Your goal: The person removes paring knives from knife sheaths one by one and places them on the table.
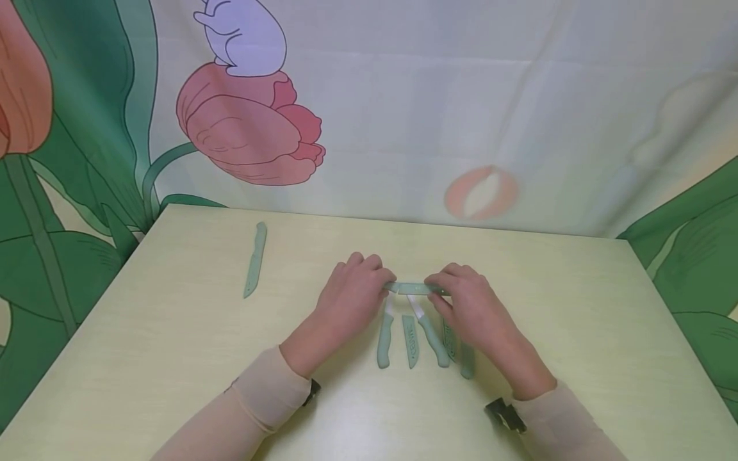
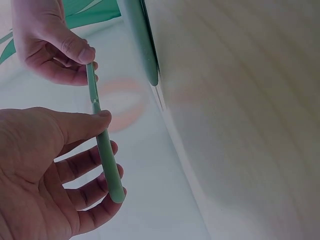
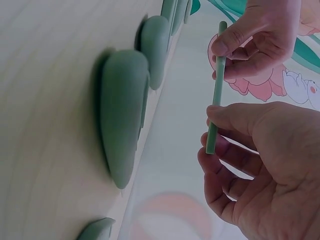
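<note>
2 knives point(image 1: 384, 342) flank sheath point(image 1: 410, 341) on tbl point(image 1: 144, 339) (sheathed knife point(image 1: 255, 259) behind, L).

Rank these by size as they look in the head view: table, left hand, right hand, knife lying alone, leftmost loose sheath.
1. Table
2. Left hand and right hand: too alike to rank
3. Knife lying alone
4. Leftmost loose sheath

Thin green bar point(image 3: 217, 90) pinched low by the right hand point(image 3: 260, 160), held near its top by the left hand point(image 3: 267, 37), green handles point(image 3: 122, 115) seen on the table point(image 3: 45, 125), printed cloth point(image 3: 175, 150) seen behind.
</note>
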Action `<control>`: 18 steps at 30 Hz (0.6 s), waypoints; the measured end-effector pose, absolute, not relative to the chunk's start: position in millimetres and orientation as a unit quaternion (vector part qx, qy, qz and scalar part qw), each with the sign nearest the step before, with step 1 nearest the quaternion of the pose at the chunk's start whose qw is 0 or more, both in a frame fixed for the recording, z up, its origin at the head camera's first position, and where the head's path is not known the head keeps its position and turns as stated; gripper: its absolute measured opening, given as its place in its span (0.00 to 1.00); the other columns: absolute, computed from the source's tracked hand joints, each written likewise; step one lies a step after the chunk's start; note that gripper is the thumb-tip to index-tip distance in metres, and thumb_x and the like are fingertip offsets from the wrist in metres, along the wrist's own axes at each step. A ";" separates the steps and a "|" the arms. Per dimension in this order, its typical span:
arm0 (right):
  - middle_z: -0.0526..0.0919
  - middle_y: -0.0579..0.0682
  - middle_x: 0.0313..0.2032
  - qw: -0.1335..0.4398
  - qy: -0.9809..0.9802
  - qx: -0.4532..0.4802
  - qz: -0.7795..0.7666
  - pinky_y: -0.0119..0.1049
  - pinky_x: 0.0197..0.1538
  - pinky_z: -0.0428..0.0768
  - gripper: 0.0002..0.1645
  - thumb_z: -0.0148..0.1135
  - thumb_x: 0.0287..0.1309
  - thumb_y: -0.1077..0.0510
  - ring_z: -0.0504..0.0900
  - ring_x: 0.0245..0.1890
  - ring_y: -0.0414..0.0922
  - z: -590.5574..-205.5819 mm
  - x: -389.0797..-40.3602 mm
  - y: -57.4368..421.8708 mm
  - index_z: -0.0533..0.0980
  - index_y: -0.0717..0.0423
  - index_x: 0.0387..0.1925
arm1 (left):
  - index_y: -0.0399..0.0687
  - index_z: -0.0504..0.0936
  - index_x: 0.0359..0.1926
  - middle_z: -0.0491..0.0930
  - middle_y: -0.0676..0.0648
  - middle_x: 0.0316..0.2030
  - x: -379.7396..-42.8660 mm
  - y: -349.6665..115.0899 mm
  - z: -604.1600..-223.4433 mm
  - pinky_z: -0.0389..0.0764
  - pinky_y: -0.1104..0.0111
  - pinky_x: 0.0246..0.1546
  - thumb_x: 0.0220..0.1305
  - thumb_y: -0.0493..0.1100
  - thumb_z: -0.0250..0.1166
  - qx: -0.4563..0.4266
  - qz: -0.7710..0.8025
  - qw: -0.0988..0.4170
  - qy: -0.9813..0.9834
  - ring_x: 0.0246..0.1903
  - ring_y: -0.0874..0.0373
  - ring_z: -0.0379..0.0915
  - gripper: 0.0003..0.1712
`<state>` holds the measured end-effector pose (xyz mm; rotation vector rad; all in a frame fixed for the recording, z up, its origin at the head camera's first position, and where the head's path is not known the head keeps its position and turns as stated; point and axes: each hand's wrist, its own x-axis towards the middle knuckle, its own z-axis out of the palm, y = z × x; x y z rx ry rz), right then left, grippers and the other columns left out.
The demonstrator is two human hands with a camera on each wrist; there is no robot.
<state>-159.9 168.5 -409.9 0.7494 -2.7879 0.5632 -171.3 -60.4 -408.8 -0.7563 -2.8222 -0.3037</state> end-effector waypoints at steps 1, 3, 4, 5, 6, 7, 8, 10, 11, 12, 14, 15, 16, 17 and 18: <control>0.87 0.53 0.43 0.099 -0.943 0.253 0.191 0.50 0.49 0.82 0.13 0.75 0.63 0.64 0.82 0.43 0.53 -410.3 -159.8 168.5 0.87 0.60 0.49 | 0.55 0.92 0.51 0.82 0.51 0.40 -171.3 -60.4 -408.9 0.73 0.65 0.33 0.65 0.39 0.77 -0.256 -0.102 0.102 -0.956 0.36 0.53 0.69 0.14; 0.87 0.53 0.44 0.096 -0.944 0.250 0.191 0.50 0.49 0.82 0.13 0.75 0.63 0.64 0.82 0.43 0.53 -411.0 -159.6 168.3 0.87 0.60 0.50 | 0.55 0.92 0.51 0.82 0.51 0.39 -171.3 -60.4 -409.2 0.73 0.66 0.32 0.65 0.40 0.77 -0.257 -0.100 0.102 -0.956 0.35 0.53 0.69 0.13; 0.86 0.53 0.44 0.093 -0.945 0.248 0.191 0.51 0.50 0.82 0.14 0.75 0.63 0.64 0.82 0.43 0.53 -411.0 -159.5 168.3 0.87 0.60 0.50 | 0.55 0.92 0.50 0.82 0.51 0.39 -171.1 -60.4 -409.0 0.73 0.66 0.32 0.65 0.39 0.77 -0.257 -0.100 0.102 -0.956 0.35 0.53 0.69 0.13; 0.86 0.53 0.44 0.091 -0.946 0.246 0.191 0.51 0.50 0.82 0.14 0.75 0.63 0.64 0.82 0.43 0.53 -411.1 -159.5 168.3 0.86 0.60 0.50 | 0.55 0.92 0.50 0.82 0.52 0.39 -170.9 -60.3 -408.8 0.72 0.66 0.32 0.65 0.39 0.77 -0.257 -0.100 0.102 -0.956 0.34 0.53 0.69 0.13; 0.86 0.53 0.44 0.089 -0.947 0.244 0.190 0.51 0.50 0.82 0.14 0.75 0.63 0.64 0.82 0.43 0.52 -411.2 -159.4 168.2 0.86 0.60 0.50 | 0.56 0.92 0.50 0.82 0.52 0.38 -170.7 -60.3 -408.6 0.72 0.66 0.31 0.65 0.39 0.77 -0.257 -0.100 0.102 -0.956 0.34 0.53 0.68 0.13; 0.86 0.53 0.44 0.086 -0.948 0.242 0.190 0.51 0.49 0.82 0.14 0.75 0.63 0.64 0.82 0.43 0.52 -411.2 -159.2 168.2 0.86 0.60 0.50 | 0.56 0.92 0.49 0.82 0.52 0.38 -170.4 -60.2 -408.4 0.72 0.66 0.31 0.65 0.39 0.77 -0.257 -0.101 0.102 -0.956 0.34 0.54 0.68 0.13; 0.86 0.53 0.43 0.084 -0.948 0.241 0.190 0.51 0.49 0.82 0.14 0.74 0.63 0.64 0.82 0.43 0.52 -411.1 -159.1 168.1 0.86 0.60 0.50 | 0.56 0.92 0.49 0.82 0.52 0.38 -170.1 -60.2 -408.0 0.72 0.66 0.31 0.65 0.39 0.77 -0.257 -0.101 0.102 -0.956 0.34 0.54 0.68 0.13; 0.85 0.53 0.43 0.082 -0.949 0.239 0.190 0.50 0.48 0.82 0.14 0.74 0.63 0.64 0.82 0.43 0.52 -410.8 -158.8 167.9 0.86 0.60 0.50 | 0.56 0.92 0.49 0.81 0.52 0.38 -169.2 -60.1 -407.3 0.72 0.66 0.31 0.66 0.39 0.77 -0.257 -0.105 0.101 -0.955 0.33 0.54 0.68 0.12; 0.85 0.53 0.43 0.082 -0.949 0.239 0.189 0.50 0.48 0.82 0.15 0.74 0.63 0.64 0.82 0.43 0.52 -410.5 -158.8 167.8 0.86 0.61 0.51 | 0.56 0.92 0.49 0.81 0.52 0.37 -168.9 -60.0 -407.1 0.72 0.66 0.31 0.66 0.39 0.77 -0.257 -0.106 0.100 -0.955 0.33 0.54 0.67 0.12; 0.85 0.53 0.44 0.081 -0.949 0.238 0.188 0.50 0.48 0.82 0.16 0.74 0.62 0.64 0.82 0.43 0.52 -410.3 -158.7 167.7 0.85 0.61 0.51 | 0.56 0.92 0.49 0.81 0.52 0.37 -168.7 -59.9 -406.7 0.71 0.67 0.31 0.66 0.39 0.77 -0.257 -0.107 0.101 -0.955 0.33 0.54 0.67 0.12; 0.85 0.54 0.45 0.078 -0.951 0.235 0.185 0.51 0.49 0.82 0.18 0.75 0.62 0.64 0.82 0.45 0.53 -409.4 -158.3 167.5 0.85 0.60 0.54 | 0.56 0.92 0.49 0.81 0.52 0.37 -168.1 -59.6 -406.1 0.71 0.67 0.31 0.66 0.38 0.76 -0.256 -0.109 0.100 -0.955 0.33 0.54 0.67 0.12; 0.85 0.54 0.46 0.077 -0.952 0.233 0.182 0.52 0.50 0.82 0.20 0.75 0.62 0.63 0.82 0.46 0.54 -408.9 -158.1 167.4 0.84 0.60 0.55 | 0.56 0.92 0.49 0.81 0.52 0.37 -167.9 -59.3 -405.8 0.71 0.67 0.31 0.66 0.38 0.76 -0.255 -0.109 0.100 -0.955 0.33 0.54 0.67 0.12; 0.85 0.54 0.48 0.075 -0.954 0.231 0.177 0.53 0.51 0.81 0.22 0.75 0.62 0.62 0.82 0.48 0.55 -408.0 -157.7 167.2 0.83 0.59 0.57 | 0.56 0.92 0.49 0.81 0.52 0.37 -167.8 -59.1 -405.6 0.70 0.67 0.31 0.66 0.38 0.76 -0.256 -0.108 0.100 -0.956 0.33 0.54 0.67 0.12; 0.85 0.54 0.49 0.073 -0.955 0.228 0.174 0.54 0.52 0.81 0.24 0.76 0.61 0.61 0.82 0.49 0.55 -407.3 -157.3 167.0 0.83 0.58 0.59 | 0.56 0.92 0.48 0.81 0.52 0.36 -167.7 -58.7 -405.2 0.70 0.67 0.30 0.66 0.38 0.76 -0.256 -0.106 0.099 -0.956 0.32 0.54 0.67 0.12; 0.85 0.54 0.50 0.071 -0.957 0.226 0.169 0.55 0.53 0.80 0.26 0.76 0.61 0.60 0.82 0.50 0.56 -406.8 -157.0 166.8 0.82 0.58 0.60 | 0.56 0.92 0.48 0.81 0.52 0.36 -167.4 -58.4 -404.8 0.70 0.67 0.30 0.66 0.38 0.76 -0.256 -0.105 0.098 -0.956 0.32 0.54 0.67 0.12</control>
